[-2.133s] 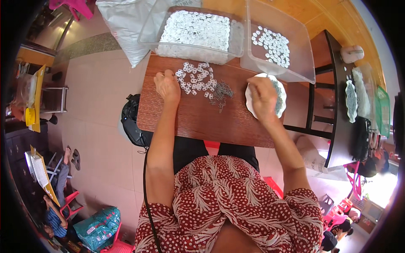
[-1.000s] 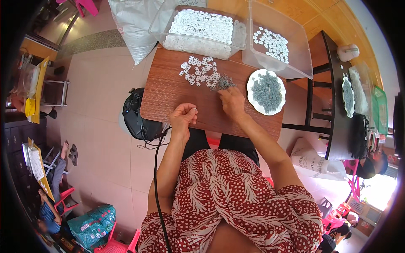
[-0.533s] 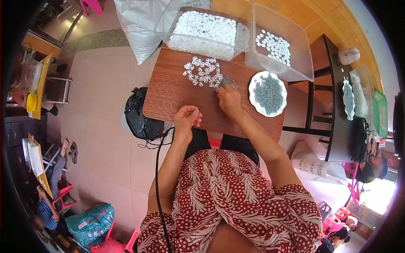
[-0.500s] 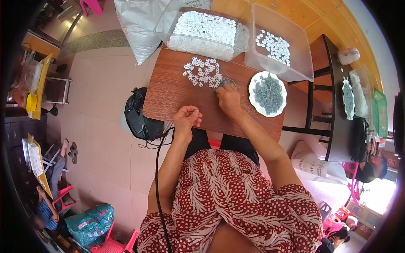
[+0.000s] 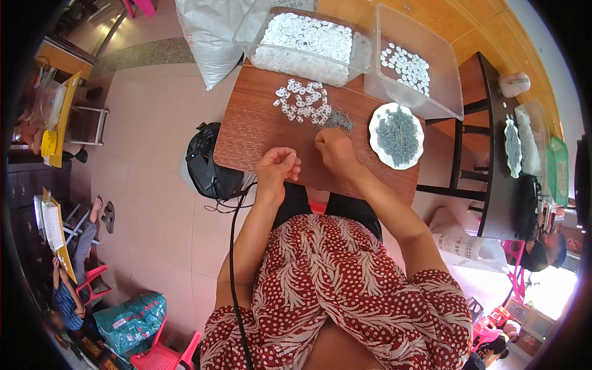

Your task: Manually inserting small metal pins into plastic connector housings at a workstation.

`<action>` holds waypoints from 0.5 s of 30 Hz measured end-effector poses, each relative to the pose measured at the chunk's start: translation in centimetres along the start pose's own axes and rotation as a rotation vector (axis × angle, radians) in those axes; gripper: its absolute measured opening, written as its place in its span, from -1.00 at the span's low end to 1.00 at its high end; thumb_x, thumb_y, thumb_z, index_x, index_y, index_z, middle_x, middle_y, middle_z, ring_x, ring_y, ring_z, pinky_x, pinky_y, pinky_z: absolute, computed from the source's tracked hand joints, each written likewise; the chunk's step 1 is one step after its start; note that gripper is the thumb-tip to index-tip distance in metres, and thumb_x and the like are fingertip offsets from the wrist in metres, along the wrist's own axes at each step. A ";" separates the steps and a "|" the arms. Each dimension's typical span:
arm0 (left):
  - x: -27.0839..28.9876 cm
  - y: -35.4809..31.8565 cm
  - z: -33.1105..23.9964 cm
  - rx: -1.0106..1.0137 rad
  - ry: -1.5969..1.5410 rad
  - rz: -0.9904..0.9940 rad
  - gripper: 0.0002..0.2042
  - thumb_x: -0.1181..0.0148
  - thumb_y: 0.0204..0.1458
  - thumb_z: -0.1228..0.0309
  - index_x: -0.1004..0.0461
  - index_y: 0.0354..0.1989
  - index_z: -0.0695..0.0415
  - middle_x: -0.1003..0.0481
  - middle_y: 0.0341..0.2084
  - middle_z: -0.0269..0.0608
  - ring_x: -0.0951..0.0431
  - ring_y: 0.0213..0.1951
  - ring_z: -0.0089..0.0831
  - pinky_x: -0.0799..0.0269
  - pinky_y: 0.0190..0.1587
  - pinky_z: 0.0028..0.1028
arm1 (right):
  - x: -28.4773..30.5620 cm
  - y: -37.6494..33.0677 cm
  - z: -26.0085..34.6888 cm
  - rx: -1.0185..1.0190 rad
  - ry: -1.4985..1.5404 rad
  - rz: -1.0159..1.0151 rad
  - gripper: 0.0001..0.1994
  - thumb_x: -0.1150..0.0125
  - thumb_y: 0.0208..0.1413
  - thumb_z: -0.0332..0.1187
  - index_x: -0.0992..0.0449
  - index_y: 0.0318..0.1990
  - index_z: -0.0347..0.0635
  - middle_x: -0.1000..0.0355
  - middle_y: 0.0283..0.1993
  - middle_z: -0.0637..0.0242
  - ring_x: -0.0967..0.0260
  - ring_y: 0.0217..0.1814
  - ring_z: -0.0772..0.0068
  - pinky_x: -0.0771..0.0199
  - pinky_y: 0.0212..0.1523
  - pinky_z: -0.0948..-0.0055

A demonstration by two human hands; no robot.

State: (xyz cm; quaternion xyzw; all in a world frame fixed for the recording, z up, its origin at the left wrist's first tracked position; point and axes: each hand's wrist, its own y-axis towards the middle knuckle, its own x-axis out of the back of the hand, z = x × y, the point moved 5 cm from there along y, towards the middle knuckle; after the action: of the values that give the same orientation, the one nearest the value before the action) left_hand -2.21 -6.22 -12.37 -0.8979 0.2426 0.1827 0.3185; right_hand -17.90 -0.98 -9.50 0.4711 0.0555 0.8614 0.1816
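Observation:
My left hand (image 5: 275,171) is closed in a pinch above the table's near edge, with a bit of a small white plastic piece (image 5: 293,155) showing at the fingertips. To its right, my right hand (image 5: 337,152) is closed with curled fingers, just on my side of a small heap of grey screws (image 5: 337,119). Its fingertips are turned down, so what they hold is hidden. Several loose white plastic pieces with holes (image 5: 302,100) lie left of that heap. A white scalloped plate (image 5: 374,143) full of grey screws stands right of my right hand.
On the table (image 5: 243,132), a clear bin (image 5: 243,48) heaped with white pieces and another clear bin (image 5: 447,80) with fewer stand at the far side. A black cable (image 5: 232,265) runs along my left arm. A black bag (image 5: 206,169) lies left of the table, a dark shelf (image 5: 493,166) right.
My right hand has drawn back from the grey screw heap toward me, uncovering more of it. My left hand stays pinched near the table edge. The whole view has shifted slightly.

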 end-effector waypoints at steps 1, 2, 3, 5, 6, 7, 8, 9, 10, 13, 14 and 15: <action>-0.2 -0.2 -0.3 0.001 0.001 -0.003 -0.89 -0.16 0.00 0.51 -0.44 -0.30 0.24 -0.49 -0.50 -0.20 -0.46 -0.55 -0.52 -0.38 -0.55 -0.60 | 0.6 0.0 0.6 -0.051 0.155 0.016 -0.88 -0.14 -0.20 -0.59 -0.38 -0.43 -0.25 -0.37 -0.44 0.21 -0.34 -0.34 0.23 -0.35 -0.32 0.34; -0.5 -0.5 -0.8 -0.011 -0.002 0.004 -0.89 -0.15 0.00 0.52 -0.44 -0.30 0.25 -0.49 -0.50 -0.18 -0.47 -0.54 -0.51 -0.40 -0.54 -0.58 | 1.2 -0.1 1.6 -0.052 0.158 0.018 -0.88 -0.14 -0.20 -0.59 -0.38 -0.43 -0.25 -0.37 -0.44 0.21 -0.34 -0.34 0.23 -0.35 -0.32 0.34; -1.0 -0.7 -1.2 -0.023 -0.005 0.015 -0.88 -0.15 0.00 0.52 -0.43 -0.29 0.26 -0.49 -0.50 -0.17 -0.48 -0.53 -0.49 -0.42 -0.53 -0.56 | 1.5 -0.2 2.1 -0.192 0.366 0.051 -0.87 -0.16 -0.16 -0.57 -0.40 -0.39 -0.25 -0.39 -0.44 0.24 -0.34 -0.36 0.34 -0.34 -0.33 0.41; -1.6 -1.1 -1.9 -0.029 -0.017 0.013 -0.89 -0.14 0.00 0.53 -0.43 -0.29 0.27 -0.49 -0.50 -0.15 -0.49 -0.53 -0.48 -0.44 -0.52 -0.54 | 1.7 -0.5 2.4 -0.333 0.574 0.083 -0.87 -0.17 -0.11 -0.55 -0.43 -0.35 -0.24 -0.40 -0.44 0.28 -0.34 -0.39 0.44 -0.34 -0.34 0.48; -1.9 -1.3 -2.2 -0.036 -0.030 0.012 -0.89 -0.14 0.01 0.53 -0.42 -0.30 0.27 -0.49 -0.49 -0.14 -0.50 -0.52 -0.47 -0.46 -0.52 -0.52 | 1.7 -0.6 2.6 -0.345 0.664 0.091 -0.86 -0.18 -0.10 -0.54 -0.44 -0.32 -0.26 -0.41 -0.42 0.32 -0.32 -0.40 0.54 -0.33 -0.35 0.54; -2.1 -1.5 -2.3 -0.036 -0.028 0.013 -0.89 -0.14 0.01 0.53 -0.42 -0.30 0.27 -0.49 -0.49 -0.14 -0.50 -0.52 -0.47 -0.46 -0.52 -0.52 | 1.8 -0.6 2.8 -0.356 0.754 0.099 -0.86 -0.18 -0.08 -0.54 -0.45 -0.30 -0.27 -0.42 -0.40 0.36 -0.29 -0.41 0.63 -0.32 -0.36 0.61; -2.3 -1.7 -2.5 -0.049 -0.021 0.024 -0.89 -0.13 0.01 0.54 -0.42 -0.29 0.27 -0.49 -0.49 -0.15 -0.50 -0.52 -0.47 -0.45 -0.52 -0.52 | 2.0 -0.5 3.1 -0.356 0.754 0.097 -0.86 -0.18 -0.08 -0.54 -0.45 -0.30 -0.27 -0.42 -0.40 0.36 -0.29 -0.41 0.63 -0.32 -0.36 0.61; -2.5 -2.0 -2.7 -0.062 -0.014 0.034 -0.89 -0.13 0.01 0.54 -0.42 -0.29 0.27 -0.49 -0.49 -0.15 -0.50 -0.53 -0.47 -0.45 -0.53 -0.52 | 2.0 -0.5 3.4 -0.424 0.886 0.124 -0.86 -0.20 -0.09 -0.54 -0.44 -0.31 -0.28 -0.40 -0.41 0.40 -0.28 -0.40 0.66 -0.32 -0.36 0.62; -2.6 -2.2 -2.8 -0.062 -0.012 0.035 -0.89 -0.13 0.01 0.54 -0.42 -0.29 0.27 -0.49 -0.49 -0.15 -0.50 -0.53 -0.47 -0.45 -0.53 -0.52 | 1.9 -0.6 3.7 -0.492 1.017 0.151 -0.86 -0.21 -0.09 -0.53 -0.44 -0.32 -0.28 -0.39 -0.41 0.43 -0.26 -0.40 0.70 -0.31 -0.37 0.63; -3.0 -2.7 -3.2 -0.082 -0.030 0.070 -0.87 -0.11 0.03 0.53 -0.43 -0.26 0.28 -0.49 -0.48 -0.17 -0.50 -0.52 -0.48 -0.45 -0.52 -0.54 | 2.3 -0.5 4.2 -0.471 0.984 0.140 -0.86 -0.22 -0.08 -0.52 -0.44 -0.32 -0.30 -0.38 -0.42 0.44 -0.26 -0.40 0.71 -0.32 -0.37 0.65; -3.0 -2.8 -3.3 -0.100 -0.012 0.063 -0.87 -0.10 0.03 0.53 -0.43 -0.26 0.29 -0.48 -0.49 -0.18 -0.49 -0.52 -0.49 -0.44 -0.52 -0.55 | 2.5 -0.5 4.4 -0.470 0.985 0.139 -0.86 -0.22 -0.08 -0.52 -0.44 -0.32 -0.30 -0.38 -0.42 0.44 -0.26 -0.40 0.71 -0.32 -0.37 0.65; -3.1 -3.0 -3.5 -0.119 0.006 0.056 -0.87 -0.09 0.04 0.54 -0.43 -0.25 0.29 -0.48 -0.49 -0.19 -0.49 -0.52 -0.50 -0.44 -0.52 -0.56 | 2.5 -0.5 4.6 -0.475 1.011 0.135 -0.85 -0.23 -0.08 -0.52 -0.44 -0.32 -0.30 -0.38 -0.42 0.44 -0.26 -0.40 0.71 -0.32 -0.37 0.65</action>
State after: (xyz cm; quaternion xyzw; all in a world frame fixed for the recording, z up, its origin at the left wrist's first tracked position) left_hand -2.45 -5.57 -6.86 -0.9087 0.2573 0.2028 0.2588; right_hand -15.17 0.03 -5.07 -0.0518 -0.0902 0.9785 0.1782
